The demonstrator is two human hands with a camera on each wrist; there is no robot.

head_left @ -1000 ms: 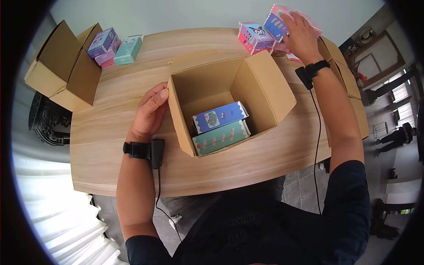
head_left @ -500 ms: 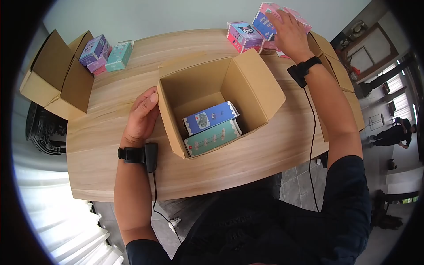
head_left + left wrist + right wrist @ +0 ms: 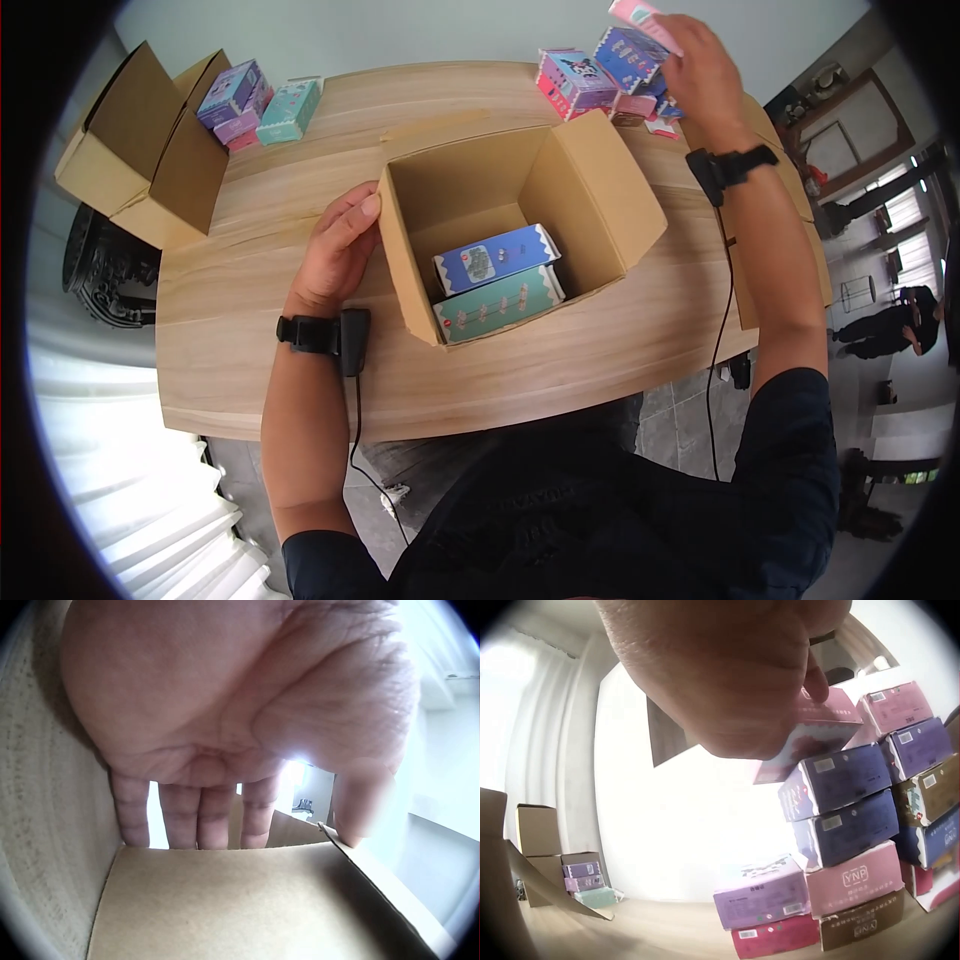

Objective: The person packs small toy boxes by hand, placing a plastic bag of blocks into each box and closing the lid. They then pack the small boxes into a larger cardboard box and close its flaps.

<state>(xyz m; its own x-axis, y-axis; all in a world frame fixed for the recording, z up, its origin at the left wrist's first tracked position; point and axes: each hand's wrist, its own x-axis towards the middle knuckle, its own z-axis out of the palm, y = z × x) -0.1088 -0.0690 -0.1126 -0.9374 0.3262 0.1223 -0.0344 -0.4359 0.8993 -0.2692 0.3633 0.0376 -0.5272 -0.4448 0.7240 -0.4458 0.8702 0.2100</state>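
Note:
An uncovered cardboard carton (image 3: 610, 175) stands mid-table. Inside it, a blue patterned box (image 3: 515, 250) and a green patterned box (image 3: 520, 302) lie side by side. My left hand (image 3: 343, 245) grips the carton's left wall at the top edge; in the left wrist view the thumb (image 3: 361, 806) is bent at a flap edge. At the back right, my right hand (image 3: 708, 80) holds a pink box (image 3: 636, 14) tilted over a stack of small boxes. In the right wrist view that pink box (image 3: 826, 714) is just above a dark blue box (image 3: 847, 780), partly hidden by the hand.
The back-right stack includes a pink YNP box (image 3: 855, 879) and a purple box (image 3: 761, 901). Further cardboard cartons (image 3: 775, 265) stand along the right edge. At the back left are a tall carton (image 3: 185, 185) and a teal box (image 3: 290, 110). A person (image 3: 905, 320) is far right.
My right hand has lifted the pink box off the blue one and drawn it up and to the right. My left hand keeps its hold on the carton; the head view has shifted slightly.

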